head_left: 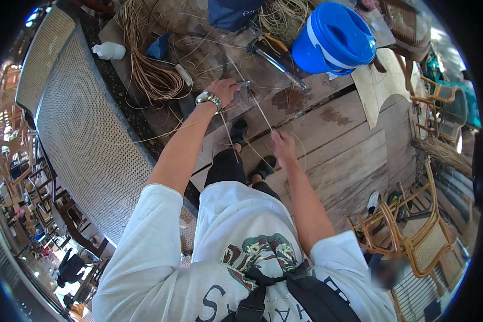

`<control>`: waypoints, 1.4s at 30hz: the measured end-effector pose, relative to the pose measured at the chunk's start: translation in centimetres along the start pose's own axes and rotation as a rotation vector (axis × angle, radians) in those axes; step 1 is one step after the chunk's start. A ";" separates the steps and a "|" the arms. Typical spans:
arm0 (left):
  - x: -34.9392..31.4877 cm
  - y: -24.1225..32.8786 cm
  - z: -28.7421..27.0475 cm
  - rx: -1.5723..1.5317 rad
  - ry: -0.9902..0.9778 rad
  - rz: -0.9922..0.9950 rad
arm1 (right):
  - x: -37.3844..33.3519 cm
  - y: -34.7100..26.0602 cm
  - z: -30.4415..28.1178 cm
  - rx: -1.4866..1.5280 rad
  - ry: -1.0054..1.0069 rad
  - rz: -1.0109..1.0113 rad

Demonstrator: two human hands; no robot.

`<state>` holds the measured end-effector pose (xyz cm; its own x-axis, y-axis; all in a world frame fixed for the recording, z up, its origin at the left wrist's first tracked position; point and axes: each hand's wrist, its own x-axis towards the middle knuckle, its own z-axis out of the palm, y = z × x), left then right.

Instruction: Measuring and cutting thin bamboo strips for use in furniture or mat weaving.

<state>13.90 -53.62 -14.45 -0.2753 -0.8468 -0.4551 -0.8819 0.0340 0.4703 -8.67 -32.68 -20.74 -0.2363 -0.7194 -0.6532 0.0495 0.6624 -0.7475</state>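
Note:
My left hand (224,92), with a watch at its wrist, is closed around a small shiny metal tool (245,83); its exact kind is hidden by the fingers. A thin pale cane strand (261,110) passes by the tool's tip and slants down to my right hand (283,146), whose fingers are closed on it. Between the two hands the strand looks straight. More thin strands hang below my left hand, over my shoes. Left of that hand lies a bundle of brown cane (154,78), with a white strip-like piece (184,74) beside it.
A long woven-cane seat (91,115) with a dark frame runs along my left. A white bottle (109,51) lies by its edge. Ahead are a blue lidded bucket (319,45), orange-handled pliers (273,43), a metal rod-like tool (278,65) and a dark blue bag (233,13). Wooden chairs (408,225) stand right.

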 end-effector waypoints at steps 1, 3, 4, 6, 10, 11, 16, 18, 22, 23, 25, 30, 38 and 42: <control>-0.3 0.1 -0.2 -0.006 -0.015 -0.020 | -2.3 2.7 -2.5 -0.124 0.024 -0.022; -1.4 -0.6 -0.9 -0.011 -0.014 -0.053 | -8.8 8.5 -9.6 -0.589 0.120 -0.044; -1.6 -0.6 -1.0 0.012 0.005 -0.018 | -12.7 15.6 -15.1 -0.759 0.213 -0.044; 0.1 0.7 0.0 0.002 -0.006 0.053 | -24.6 30.6 -30.7 -0.943 0.102 0.528; -0.9 -0.9 -0.1 -0.124 0.059 -0.062 | -38.4 30.1 -40.0 -1.271 0.023 0.682; -1.9 -1.6 -0.3 -0.196 0.041 -0.206 | -37.9 29.0 -40.3 -0.929 0.173 0.716; -10.2 3.7 3.4 -1.111 -0.333 -0.254 | -31.8 30.4 -34.5 0.026 0.514 0.625; -13.7 6.1 5.2 -1.149 -0.172 -0.151 | -24.4 24.6 -27.8 0.159 0.382 0.309; -20.3 10.5 7.6 -0.061 -0.380 0.341 | -17.5 7.2 -18.0 0.049 0.271 0.121; -21.2 10.4 9.3 0.047 -0.517 0.489 | -16.7 4.5 -17.1 0.095 0.214 0.053; -23.8 13.2 6.6 -0.087 -0.394 0.508 | -16.8 3.4 -17.3 0.149 0.173 -0.010; -15.5 11.8 -1.8 -0.244 0.242 0.318 | -18.1 6.0 -21.2 -0.269 0.310 -0.074; 5.3 6.0 -3.9 0.482 -0.022 0.546 | -18.4 -2.0 -16.2 -0.366 0.166 -0.092; 6.7 6.4 -3.1 0.604 -0.293 0.606 | -17.5 -5.6 -13.4 -0.161 0.177 -0.050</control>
<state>7.58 -60.69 -12.14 -0.7714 -0.4266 -0.4722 -0.5820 0.7730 0.2524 -17.85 -20.95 -3.49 -0.4014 -0.7137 -0.5740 -0.1186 0.6619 -0.7401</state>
